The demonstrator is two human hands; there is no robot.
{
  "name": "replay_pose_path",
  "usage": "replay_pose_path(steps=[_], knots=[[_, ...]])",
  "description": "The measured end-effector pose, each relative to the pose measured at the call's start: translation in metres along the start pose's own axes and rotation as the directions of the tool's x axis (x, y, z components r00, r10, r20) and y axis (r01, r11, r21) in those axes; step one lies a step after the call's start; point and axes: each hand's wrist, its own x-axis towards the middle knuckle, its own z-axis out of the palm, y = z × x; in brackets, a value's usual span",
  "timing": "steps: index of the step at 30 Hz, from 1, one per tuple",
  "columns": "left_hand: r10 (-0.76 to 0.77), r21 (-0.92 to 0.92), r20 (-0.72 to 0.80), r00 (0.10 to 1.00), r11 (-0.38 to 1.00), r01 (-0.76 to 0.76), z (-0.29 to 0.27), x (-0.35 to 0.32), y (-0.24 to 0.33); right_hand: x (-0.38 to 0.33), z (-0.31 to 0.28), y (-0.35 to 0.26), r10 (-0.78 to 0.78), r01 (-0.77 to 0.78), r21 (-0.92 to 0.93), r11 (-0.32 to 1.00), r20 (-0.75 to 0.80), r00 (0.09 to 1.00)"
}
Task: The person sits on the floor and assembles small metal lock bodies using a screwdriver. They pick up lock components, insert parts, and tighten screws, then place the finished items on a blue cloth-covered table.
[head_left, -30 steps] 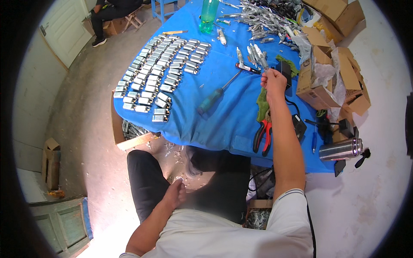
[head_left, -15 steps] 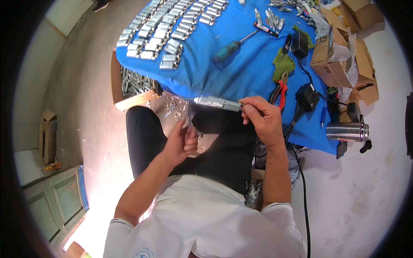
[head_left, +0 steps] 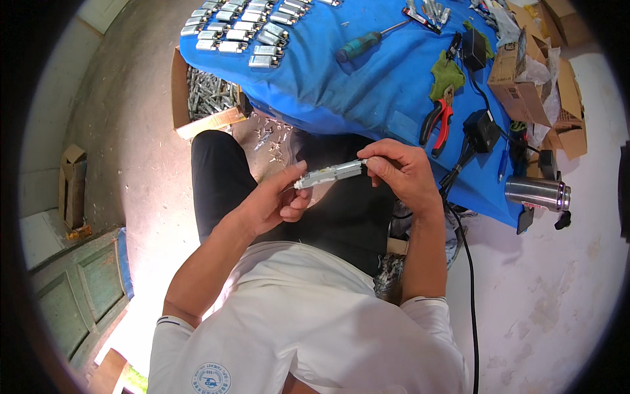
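Observation:
A slim grey-and-white stick-shaped device part (head_left: pixel 336 173) is held over my lap, slanting slightly up to the right. My right hand (head_left: pixel 405 176) pinches its right end between thumb and fingers. At the whitish left end, my left hand (head_left: pixel 272 199) is closed, thumb above and fingers curled below. A thin wire seems to stick out there, too fine to make out. On the blue-covered table (head_left: pixel 315 98) ahead, several silver battery-like cells (head_left: pixel 264 61) lie in rows at the left.
An open carton (head_left: pixel 209 121) of small metal pieces stands left of the table, scraps on the floor beside it. On the table lie a screwdriver (head_left: pixel 359 47), red-black pliers (head_left: pixel 438 121), a black adapter (head_left: pixel 481 130) with cables and a steel flask (head_left: pixel 538 194). Cardboard boxes (head_left: pixel 518 98) stand at right.
My left hand has come up and taken hold of the device part's left end. The part has shifted slightly lower and tilted, its right end now higher. The view has shifted too.

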Motion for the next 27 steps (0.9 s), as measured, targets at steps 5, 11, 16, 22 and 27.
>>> replay_pose_path(steps=[5, 11, 16, 22, 27], knots=[[-0.035, 0.063, 0.068, 0.997, 0.998, 0.031, 0.014, -0.007, 0.002, 0.008, -0.014, -0.002, 0.099, -0.103, 0.028, 0.994, 0.118, 0.988], [-0.031, 0.130, 0.113, 0.993, 0.991, 0.016, 0.029, -0.011, 0.006, 0.019, -0.021, -0.010, 0.140, -0.142, -0.008, 0.990, 0.213, 0.967], [0.038, 0.158, 0.068, 0.997, 0.986, -0.048, 0.023, -0.001, 0.002, 0.028, -0.019, -0.013, 0.143, -0.132, -0.072, 0.989, 0.181, 0.973], [0.085, 0.035, -0.006, 0.996, 0.996, -0.085, 0.022, 0.005, 0.003, 0.075, -0.019, -0.014, -0.284, 0.163, -0.374, 0.913, -0.298, 0.911], [0.117, 0.066, 0.001, 0.993, 0.991, -0.116, 0.021, 0.005, 0.005, 0.136, -0.009, -0.011, -0.254, 0.075, -0.481, 0.873, -0.319, 0.913]])
